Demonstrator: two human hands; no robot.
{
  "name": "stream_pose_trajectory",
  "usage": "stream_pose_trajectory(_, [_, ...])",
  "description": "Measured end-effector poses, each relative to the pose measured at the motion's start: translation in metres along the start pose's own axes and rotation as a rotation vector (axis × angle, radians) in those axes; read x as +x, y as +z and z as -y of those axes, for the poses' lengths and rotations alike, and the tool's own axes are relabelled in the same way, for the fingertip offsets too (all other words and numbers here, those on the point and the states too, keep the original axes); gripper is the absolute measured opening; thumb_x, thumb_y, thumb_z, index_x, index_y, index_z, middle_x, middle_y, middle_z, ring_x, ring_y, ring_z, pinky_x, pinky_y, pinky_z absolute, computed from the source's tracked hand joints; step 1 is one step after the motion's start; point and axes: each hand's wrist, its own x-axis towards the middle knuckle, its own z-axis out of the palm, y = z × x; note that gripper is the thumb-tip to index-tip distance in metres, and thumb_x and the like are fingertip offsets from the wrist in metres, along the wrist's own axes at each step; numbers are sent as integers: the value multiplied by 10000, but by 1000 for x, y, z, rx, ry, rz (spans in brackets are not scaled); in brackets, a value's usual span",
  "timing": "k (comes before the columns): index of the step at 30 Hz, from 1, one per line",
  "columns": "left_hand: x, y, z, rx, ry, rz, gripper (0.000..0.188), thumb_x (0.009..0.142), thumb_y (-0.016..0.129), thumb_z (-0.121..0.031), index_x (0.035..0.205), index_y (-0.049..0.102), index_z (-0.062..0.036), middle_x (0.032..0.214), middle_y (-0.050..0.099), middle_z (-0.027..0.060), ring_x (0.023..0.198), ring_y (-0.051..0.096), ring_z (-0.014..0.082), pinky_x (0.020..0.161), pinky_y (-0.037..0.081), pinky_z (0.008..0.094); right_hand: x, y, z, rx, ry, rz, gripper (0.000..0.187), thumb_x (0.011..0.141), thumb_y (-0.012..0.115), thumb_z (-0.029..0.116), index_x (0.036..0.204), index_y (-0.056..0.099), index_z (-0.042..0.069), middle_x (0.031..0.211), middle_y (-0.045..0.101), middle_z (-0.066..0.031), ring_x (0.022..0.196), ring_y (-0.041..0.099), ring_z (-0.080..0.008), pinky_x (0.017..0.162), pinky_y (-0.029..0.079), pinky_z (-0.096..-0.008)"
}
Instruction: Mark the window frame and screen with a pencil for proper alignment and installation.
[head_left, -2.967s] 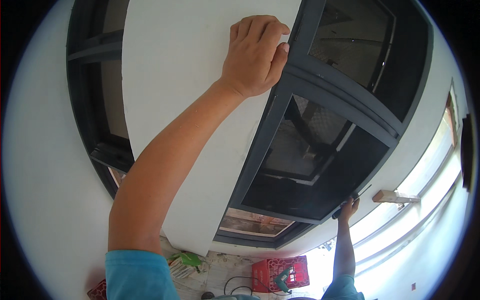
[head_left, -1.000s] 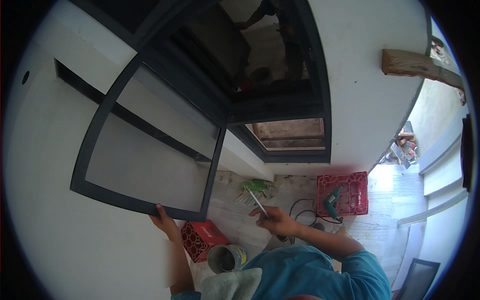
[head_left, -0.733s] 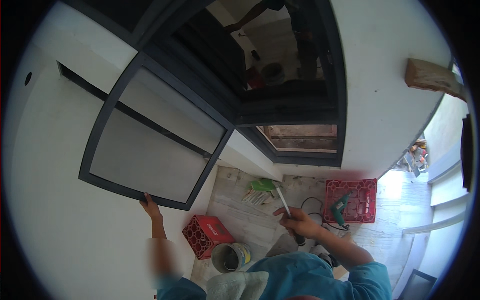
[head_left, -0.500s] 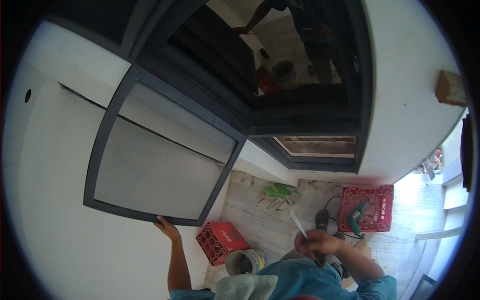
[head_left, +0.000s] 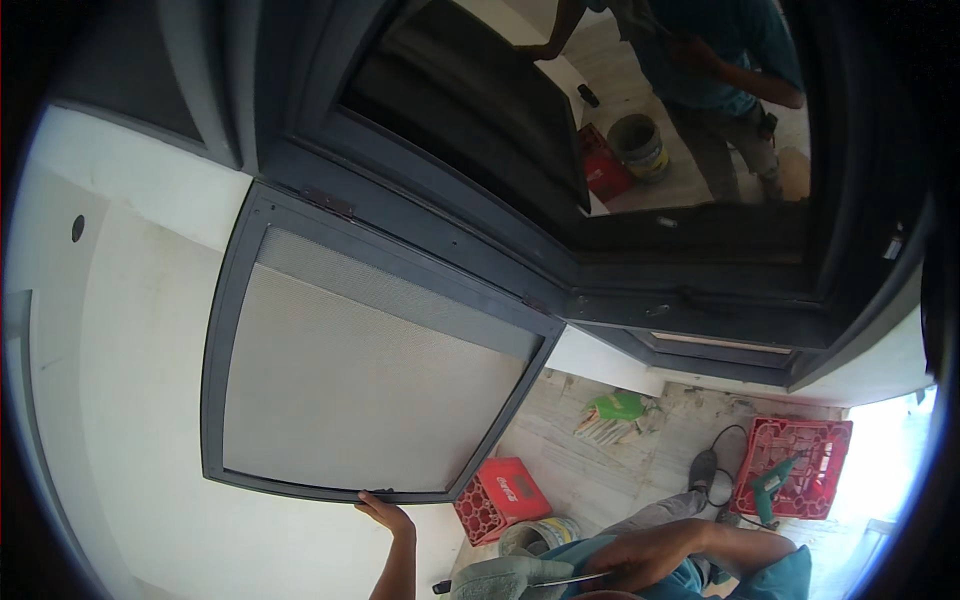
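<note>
While the left hand (head_left: 388,512) stood at the near edge of the dark-framed mesh panel (head_left: 380,370), its grip pinched that edge, one digit lapping over the frame. The panel hung swung out on the left of the scene, before a white wall (head_left: 140,310), its far edge hinged to the dark window frame (head_left: 450,242). Nearer and to the right, the right hand (head_left: 655,550) was in front of the teal shirt (head_left: 785,575), its grip closed around a slim metallic tool (head_left: 572,580) whose shaft pointed left across a grey cloth (head_left: 500,580). At the far right, a dark glass pane (head_left: 650,100) mirrored the person. On the pale floor (head_left: 550,425), a red crate (head_left: 520,490) stood just beside a bucket (head_left: 555,532); well to the right, a green drill (head_left: 770,490) lay over a second red crate (head_left: 820,440), near a dark shoe (head_left: 703,470). A green packet (head_left: 618,405) lay farther off, between the crates.
</note>
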Motion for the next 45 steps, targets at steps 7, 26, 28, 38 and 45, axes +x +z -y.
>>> stream_pose_trajectory(7, [-1, 8, -4, 42, -37, -30, 1069, 872, 354, -714, 1440, -39, 102, 1517, 51, 292, 1418, 146, 353, 1156, 150, 404, 6, -22, -54, 165, -61, 261, 252, 979, 505, 175, 1121, 571, -22, 926, 627, -52, 850, 516, -84, 716, 461, -259])
stream_pose_trajectory(26, [-1, 1, -6, 28, -42, -3, 1054, 878, 344, -711, 1444, -50, 86, 1515, 42, 279, 1406, 168, 354, 1153, 168, 416, 8, -47, -70, 334, 167, 384, 279, 971, 521, 180, 1184, 540, 1, 930, 629, -75, 826, 523, -101, 708, 459, -283])
stream_pose_trajectory(28, [-2, 4, -7, 10, -19, 22, 1054, 879, 344, -710, 1443, -53, 87, 1512, 50, 282, 1404, 172, 355, 1152, 171, 417, 11, -30, -67, 396, 50, 209, 296, 968, 522, 167, 1214, 527, 2, 966, 628, -76, 857, 531, -105, 731, 463, -281])
stream_pose_trajectory(38, [-4, 4, -9, 18, 15, 45, 1085, 865, 351, -729, 1437, -54, 98, 1495, 76, 301, 1385, 204, 363, 1136, 203, 427, 30, -26, -59, 264, -97, 224, 372, 945, 519, 94, 1291, 470, -31, 1110, 623, -104, 980, 538, -119, 838, 464, -268])
stream_pose_trajectory(45, [4, -1, 1, 47, -15, 44, 1094, 857, 342, -742, 1441, -59, 91, 1502, 68, 294, 1392, 194, 361, 1138, 195, 424, 40, -36, -64, 296, -109, 315, 366, 933, 535, 74, 1280, 493, -34, 1139, 624, -94, 998, 520, -94, 847, 461, -261])
